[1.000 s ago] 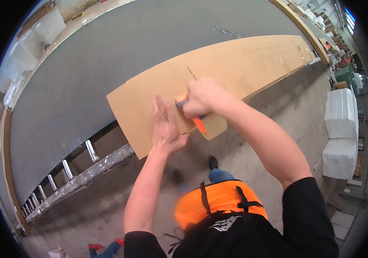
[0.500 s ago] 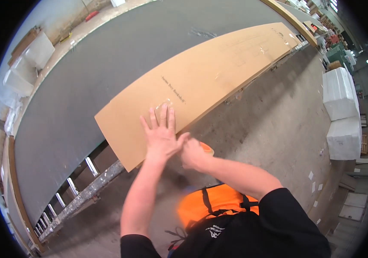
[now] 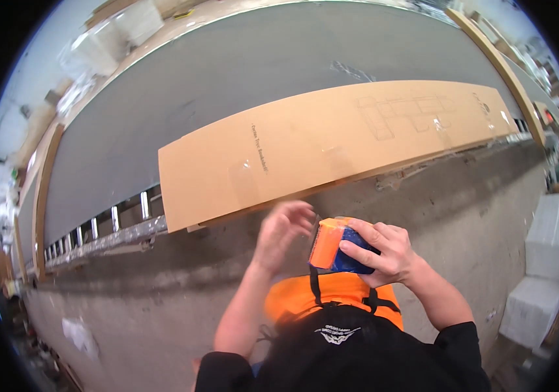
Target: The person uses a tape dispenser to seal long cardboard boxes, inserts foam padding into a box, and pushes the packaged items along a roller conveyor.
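An orange and blue tape dispenser (image 3: 326, 244) is gripped in my right hand (image 3: 389, 256), in front of my body, its toothed edge facing left. Just left of that edge is my left hand (image 3: 279, 236), somewhat blurred, its fingers half bent and apart; I make out nothing in them. Beyond both hands a long flat brown cardboard box (image 3: 292, 153) lies along the near side of the conveyor. Dark print, a line drawing and shiny bits of clear tape show on its top. Neither hand touches the box.
The box lies on a grey conveyor belt (image 3: 227, 72), with metal rollers (image 3: 115, 218) exposed at the near left. Wooden beams (image 3: 498, 72) stand at both ends. White wrapped blocks (image 3: 549, 232) sit on the floor at right. An orange bag (image 3: 299, 287) hangs at my waist.
My left hand has lifted off the box top and come back toward me. My right hand has moved from the box's near edge to my front, bringing the tape dispenser into plain view.
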The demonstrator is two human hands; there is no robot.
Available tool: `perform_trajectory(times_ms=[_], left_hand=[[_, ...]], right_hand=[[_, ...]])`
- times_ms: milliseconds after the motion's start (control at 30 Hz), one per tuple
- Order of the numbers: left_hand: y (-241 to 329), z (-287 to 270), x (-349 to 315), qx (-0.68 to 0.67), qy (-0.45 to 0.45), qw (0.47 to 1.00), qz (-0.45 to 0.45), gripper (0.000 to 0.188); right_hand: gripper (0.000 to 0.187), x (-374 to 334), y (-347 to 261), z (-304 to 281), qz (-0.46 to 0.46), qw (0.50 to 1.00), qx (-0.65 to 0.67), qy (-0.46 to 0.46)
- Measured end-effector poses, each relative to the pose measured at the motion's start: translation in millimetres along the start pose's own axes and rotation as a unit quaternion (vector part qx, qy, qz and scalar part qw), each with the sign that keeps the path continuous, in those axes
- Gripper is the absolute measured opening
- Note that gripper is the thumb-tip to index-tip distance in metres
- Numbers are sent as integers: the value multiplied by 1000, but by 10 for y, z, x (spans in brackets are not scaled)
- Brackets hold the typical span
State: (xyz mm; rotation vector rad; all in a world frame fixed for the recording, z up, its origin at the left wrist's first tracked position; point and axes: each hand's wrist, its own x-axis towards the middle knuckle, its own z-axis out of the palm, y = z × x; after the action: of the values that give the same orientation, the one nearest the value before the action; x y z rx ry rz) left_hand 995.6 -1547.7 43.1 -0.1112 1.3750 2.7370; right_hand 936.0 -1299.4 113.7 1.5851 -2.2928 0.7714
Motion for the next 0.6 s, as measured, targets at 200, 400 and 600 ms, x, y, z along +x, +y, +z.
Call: perform_trajectory(times_ms=[200, 400, 600], left_hand=[[-338, 674, -47, -192, 136, 971, -44, 23], [-367, 671, -54, -155, 243, 957, -7, 23], [7, 411, 12, 162, 435, 866, 185, 33]], right_hand=[[66, 37, 495, -284, -104, 992, 63, -17], [68, 155, 633, -255, -134, 985, 100, -44], [72, 618, 441, -214, -115, 978, 49, -169]])
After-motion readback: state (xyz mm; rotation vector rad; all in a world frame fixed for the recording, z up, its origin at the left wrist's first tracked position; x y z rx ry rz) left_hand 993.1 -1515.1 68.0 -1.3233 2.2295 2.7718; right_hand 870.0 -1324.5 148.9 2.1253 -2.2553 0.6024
